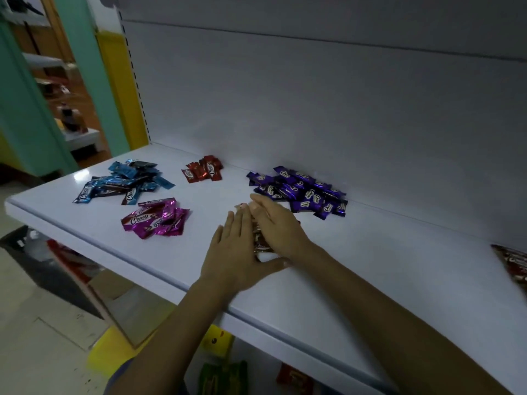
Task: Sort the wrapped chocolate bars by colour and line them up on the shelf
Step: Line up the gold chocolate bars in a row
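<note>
Brown-wrapped bars [260, 243] are held sandwiched on the shelf [356, 269] between both hands, the left hand [233, 252] laid flat along one side, the right hand [278, 228] along the other, fingers straight. Their row runs fingertip-ward, toward the purple pile [302, 192] lying just beyond the right hand.

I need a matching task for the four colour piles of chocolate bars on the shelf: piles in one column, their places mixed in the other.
1. blue pile
2. red pile
3. purple pile
4. pink pile

A. just beyond the right hand
B. farthest left
C. nearer the front, left of the left hand
D. at the back, between two other piles

Pairs: 1-B, 2-D, 3-A, 4-C
</note>
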`<state>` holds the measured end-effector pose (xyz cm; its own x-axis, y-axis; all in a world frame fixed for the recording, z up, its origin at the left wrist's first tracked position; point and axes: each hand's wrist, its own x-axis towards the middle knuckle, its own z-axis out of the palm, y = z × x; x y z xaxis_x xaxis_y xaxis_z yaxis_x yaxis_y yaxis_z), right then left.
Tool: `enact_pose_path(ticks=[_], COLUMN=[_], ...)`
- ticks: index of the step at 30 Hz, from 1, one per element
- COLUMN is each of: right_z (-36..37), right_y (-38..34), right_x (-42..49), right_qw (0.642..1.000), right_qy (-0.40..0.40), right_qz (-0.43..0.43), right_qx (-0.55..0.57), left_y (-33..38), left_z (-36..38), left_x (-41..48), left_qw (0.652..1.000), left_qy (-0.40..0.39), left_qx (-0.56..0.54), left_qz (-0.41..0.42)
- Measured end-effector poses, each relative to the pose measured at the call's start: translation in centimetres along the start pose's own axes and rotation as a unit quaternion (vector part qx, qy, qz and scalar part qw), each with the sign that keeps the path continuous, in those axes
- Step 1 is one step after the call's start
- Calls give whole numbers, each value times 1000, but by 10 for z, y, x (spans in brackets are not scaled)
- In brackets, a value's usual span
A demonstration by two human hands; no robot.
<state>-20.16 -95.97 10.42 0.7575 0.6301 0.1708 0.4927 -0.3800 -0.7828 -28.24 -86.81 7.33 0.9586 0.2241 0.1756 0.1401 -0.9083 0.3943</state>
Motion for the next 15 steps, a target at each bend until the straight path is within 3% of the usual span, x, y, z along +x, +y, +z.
enact_pose_path(ticks=[2,4,7,9,10,12,15], right_z=[0,2,-6,-14,-16,-13,-1], right_y=[-4,-4,2,12,15,15,5], right_x=[9,6,-18,-32,-37,-42,-46], right_qw=[997,996,995,983,979,988,999], right_qy=[-64,-77,67,164,175,121,23], right_qz=[32,41,23,70,98,96,13], right_qx=[-6,24,65,45,27,4,18], left_y=[-2,-4,-5,-3,-1,1,-3], left_z=[1,2,0,-3,-5,-5,-3], left_x=[1,-1,-3,-2,-2,-4,-6], left_qw=[1000,1000,1000,999,999,999,1000], left_qy=[-5,-1,-2,-26,-28,-25,-10], left_qx=[-2,-12,-1,19,21,21,4], left_qz=[-7,-8,-3,-11,-14,-11,6])
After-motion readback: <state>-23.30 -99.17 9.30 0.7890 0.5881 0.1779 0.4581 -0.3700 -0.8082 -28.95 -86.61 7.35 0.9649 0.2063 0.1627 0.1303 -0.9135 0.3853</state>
